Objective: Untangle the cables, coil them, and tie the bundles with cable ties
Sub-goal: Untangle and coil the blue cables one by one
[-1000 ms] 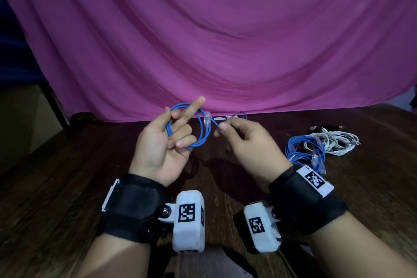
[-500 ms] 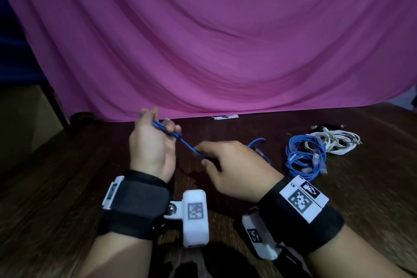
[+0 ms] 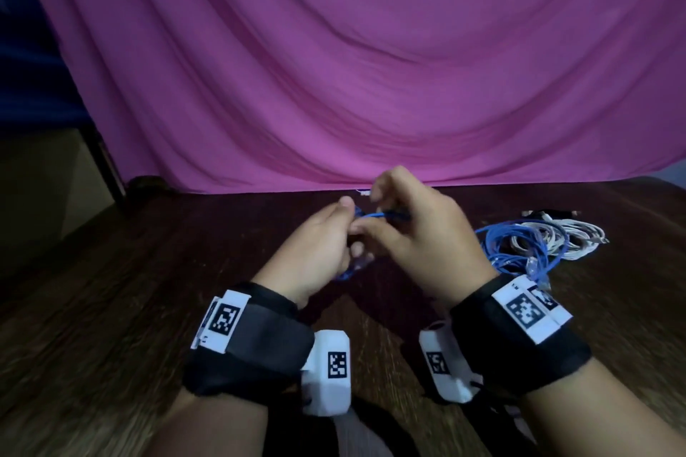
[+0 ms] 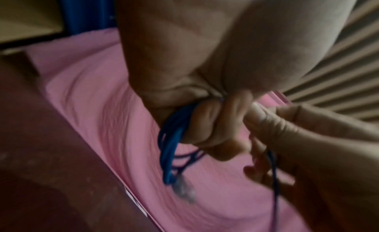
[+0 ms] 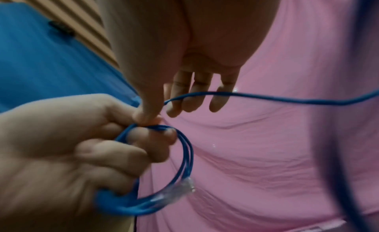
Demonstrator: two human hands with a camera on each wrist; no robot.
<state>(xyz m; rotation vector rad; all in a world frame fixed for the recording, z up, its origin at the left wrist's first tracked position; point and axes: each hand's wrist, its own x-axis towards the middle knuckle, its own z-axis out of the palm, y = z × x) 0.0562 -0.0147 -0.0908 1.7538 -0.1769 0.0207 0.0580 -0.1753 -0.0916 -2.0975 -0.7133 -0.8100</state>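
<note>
Cable pile [image 3: 527, 249] lies on the table [image 3: 111, 289], right of both hands.

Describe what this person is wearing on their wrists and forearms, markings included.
Both forearms are bare, with no sleeves. Each wrist carries a wide black fabric strap: the left wrist strap and the right wrist strap. On top of each strap sits a white plate printed with a black square-pattern marker. Under each wrist hangs a white boxy camera housing, the left one and the right one, each bearing its own black marker.

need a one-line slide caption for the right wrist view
Left hand grips a coiled blue cable while the right hand feeds the loose strand onto it.
</note>
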